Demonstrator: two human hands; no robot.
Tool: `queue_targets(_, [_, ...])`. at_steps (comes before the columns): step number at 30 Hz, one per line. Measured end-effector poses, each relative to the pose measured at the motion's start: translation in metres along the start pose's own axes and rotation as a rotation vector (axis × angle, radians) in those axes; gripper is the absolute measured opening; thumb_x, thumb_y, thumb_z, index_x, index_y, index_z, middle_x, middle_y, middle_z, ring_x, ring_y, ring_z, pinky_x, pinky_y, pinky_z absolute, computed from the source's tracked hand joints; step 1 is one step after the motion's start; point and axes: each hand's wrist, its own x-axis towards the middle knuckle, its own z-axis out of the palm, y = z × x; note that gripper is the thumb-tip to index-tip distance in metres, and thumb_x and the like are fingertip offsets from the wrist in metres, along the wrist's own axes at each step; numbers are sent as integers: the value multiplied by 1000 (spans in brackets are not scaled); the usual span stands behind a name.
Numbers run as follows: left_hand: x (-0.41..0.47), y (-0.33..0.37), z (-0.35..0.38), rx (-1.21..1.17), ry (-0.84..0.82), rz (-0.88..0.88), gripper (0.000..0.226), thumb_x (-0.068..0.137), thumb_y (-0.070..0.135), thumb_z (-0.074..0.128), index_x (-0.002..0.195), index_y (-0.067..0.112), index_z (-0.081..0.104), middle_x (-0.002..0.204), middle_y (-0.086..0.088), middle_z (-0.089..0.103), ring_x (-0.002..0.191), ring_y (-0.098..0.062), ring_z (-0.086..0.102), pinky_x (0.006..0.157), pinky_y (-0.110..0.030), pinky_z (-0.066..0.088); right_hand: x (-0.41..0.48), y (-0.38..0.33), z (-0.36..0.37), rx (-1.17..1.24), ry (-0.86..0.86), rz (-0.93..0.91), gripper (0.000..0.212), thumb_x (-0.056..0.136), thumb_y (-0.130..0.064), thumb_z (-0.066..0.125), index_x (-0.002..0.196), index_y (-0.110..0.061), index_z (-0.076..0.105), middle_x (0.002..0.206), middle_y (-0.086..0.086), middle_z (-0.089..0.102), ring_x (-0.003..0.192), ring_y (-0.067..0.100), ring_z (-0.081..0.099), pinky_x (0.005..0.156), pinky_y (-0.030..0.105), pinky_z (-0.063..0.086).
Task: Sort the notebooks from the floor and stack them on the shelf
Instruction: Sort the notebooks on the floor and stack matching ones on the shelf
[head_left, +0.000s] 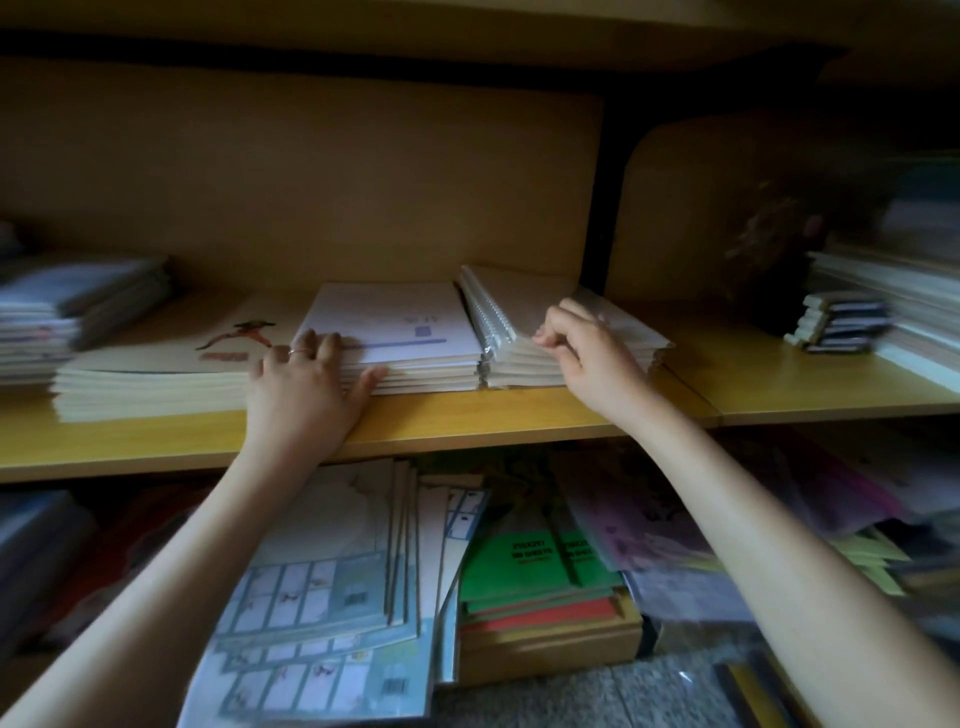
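On the shelf, my left hand flat against white notebooks.
Right hand apart, pinching spiral notebooks.

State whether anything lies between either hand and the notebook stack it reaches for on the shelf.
Nothing visible does. The left hand rests on the white notebook stack, and the right hand pinches the spiral-bound stack beside it.

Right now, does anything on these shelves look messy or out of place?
Yes. Below the shelf, the blue-grid notebooks lie fanned out and slanted, and the green notebooks sit at another angle beside them. The spiral stack that the right hand holds looks squarer.
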Motion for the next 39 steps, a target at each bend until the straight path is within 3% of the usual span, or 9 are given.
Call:
queue_targets(4, [0, 1, -5, -68, -25, -5, 65, 90, 62, 24, 137, 20, 41, 142, -15, 42, 119, -43, 43, 98, -47, 35, 7, 0, -1, 2, -66, 5, 15, 89, -21, 57, 104, -23, 53, 99, -12, 44, 95, 2, 48, 105, 50, 32])
queue_targets(6, [0, 1, -7, -72, -44, -4, 62, 92, 60, 25, 138, 22, 39, 143, -14, 40, 120, -43, 42, 99, -47, 33, 12, -7, 2, -118, -221, 83, 55, 85, -49, 59, 134, -34, 40, 117, -5, 35, 112, 15, 41, 107, 45, 28])
queue_targets(8, [2, 0, -8, -80, -76, -6, 59, 93, 58, 26, 138, 23, 38, 144, -13, 38, 122, -45, 39, 101, -48, 31, 16, -14, 11, -259, -237, 110, 62, 86, -58, 51, 142, -39, 30, 137, -1, 28, 123, 23, 38, 111, 49, 19])
queue_targets(12, [1, -3, -12, -123, -115, -3, 55, 94, 55, 28, 138, 23, 37, 142, -16, 34, 124, -47, 33, 102, -51, 29, 13, -20, 21, -224, -122, 7, 35, 96, -41, 44, 129, -33, 49, 147, -8, 36, 131, 19, 40, 112, 52, 8])
queue_targets(22, [-4, -3, -15, -165, -135, 0, 54, 94, 57, 26, 137, 25, 35, 141, -16, 33, 125, -45, 32, 103, -50, 28, -7, -24, 21, -34, 155, -74, 21, 86, 1, 58, 97, -14, 67, 111, 0, 63, 103, 12, 60, 79, 16, 43])
queue_targets(26, [-6, -3, -15, -169, -115, 4, 54, 94, 57, 26, 138, 27, 35, 140, -15, 33, 124, -44, 33, 103, -49, 29, -11, -29, 22, 202, 285, -86, 19, 80, 12, 58, 77, -6, 64, 96, 5, 65, 106, 13, 62, 90, 7, 42])
queue_targets(29, [-6, -3, -15, -168, -128, 3, 54, 94, 57, 25, 138, 26, 34, 141, -16, 32, 126, -45, 31, 104, -50, 27, 1, -37, 26, 279, 300, -52, 21, 82, 12, 55, 72, -7, 59, 93, -2, 61, 107, 11, 60, 99, 23, 43])
queue_targets(33, [-6, -3, -15, -170, -125, 1, 55, 94, 57, 26, 138, 25, 33, 142, -17, 31, 127, -45, 29, 105, -51, 25, 13, -48, 38, 170, 235, -76, 24, 82, 12, 52, 72, -9, 59, 94, 3, 63, 106, 13, 61, 87, 29, 51])
queue_targets(39, [-5, -3, -13, -172, -111, 2, 55, 94, 56, 27, 138, 23, 33, 143, -19, 31, 128, -45, 28, 105, -51, 25, 18, -48, 34, -107, 147, -14, 13, 89, 0, 51, 86, -11, 58, 100, 1, 58, 86, 17, 61, 65, 21, 44])
